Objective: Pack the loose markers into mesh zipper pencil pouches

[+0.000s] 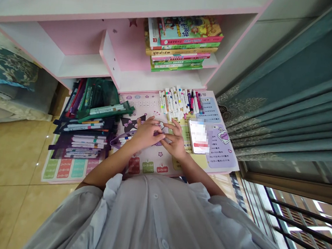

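My left hand (146,132) and my right hand (177,140) meet over a pink printed desk mat (148,163). Both sets of fingers are curled together around a small item between them, too small to name. A clear pouch of marker pens (123,139) lies just left of my left wrist. Loose marker pens (178,99) lie in a row beyond my hands. A phone (198,136) rests flat to the right of my right hand.
Several dark pouches of pens (85,133) are stacked at the left of the desk. A pile of books (181,42) fills the pink shelf above. Teal curtains (286,108) hang at the right, beside a barred window (299,225). Tiled floor lies left.
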A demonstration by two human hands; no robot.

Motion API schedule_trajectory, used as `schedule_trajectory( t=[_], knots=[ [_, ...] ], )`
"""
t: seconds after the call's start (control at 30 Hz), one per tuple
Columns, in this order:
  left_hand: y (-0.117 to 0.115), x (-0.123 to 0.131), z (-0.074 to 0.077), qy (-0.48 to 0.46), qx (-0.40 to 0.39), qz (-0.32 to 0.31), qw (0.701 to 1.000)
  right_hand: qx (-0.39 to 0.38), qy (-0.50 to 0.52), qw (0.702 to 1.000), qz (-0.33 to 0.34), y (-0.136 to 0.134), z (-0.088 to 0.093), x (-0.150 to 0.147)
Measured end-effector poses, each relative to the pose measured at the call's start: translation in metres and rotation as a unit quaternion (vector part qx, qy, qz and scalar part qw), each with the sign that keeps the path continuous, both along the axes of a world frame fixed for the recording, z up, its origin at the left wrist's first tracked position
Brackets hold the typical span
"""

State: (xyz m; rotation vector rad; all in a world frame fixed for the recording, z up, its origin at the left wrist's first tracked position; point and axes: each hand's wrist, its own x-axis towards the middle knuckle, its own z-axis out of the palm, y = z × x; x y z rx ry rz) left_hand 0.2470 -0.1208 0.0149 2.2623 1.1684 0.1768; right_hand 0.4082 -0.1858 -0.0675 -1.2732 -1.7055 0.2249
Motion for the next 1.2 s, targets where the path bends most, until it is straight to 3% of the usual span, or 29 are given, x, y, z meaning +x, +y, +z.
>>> schedule_trajectory(
  t=[0.3, 0.57, 0.9, 1.2],
  knots=[
    [0.000, 0.000, 0.004, -0.019, -0.004, 0.058, 0.998, -0.018, 0.027, 0.999, -0.005, 0.000, -0.002, 0.001],
    [-0.009, -0.003, 0.007, 0.012, -0.006, 0.062, 0.998, -0.004, 0.033, 0.999, -0.010, 0.000, -0.002, 0.000],
    [-0.012, -0.004, -0.005, 0.008, 0.036, 0.087, 0.996, -0.023, 0.029, 0.999, 0.003, 0.000, 0.000, 0.002],
    [-0.014, -0.005, 0.004, 0.006, 0.018, 0.094, 0.995, -0.013, 0.037, 0.999, 0.018, -0.001, 0.003, 0.004]
  ],
)
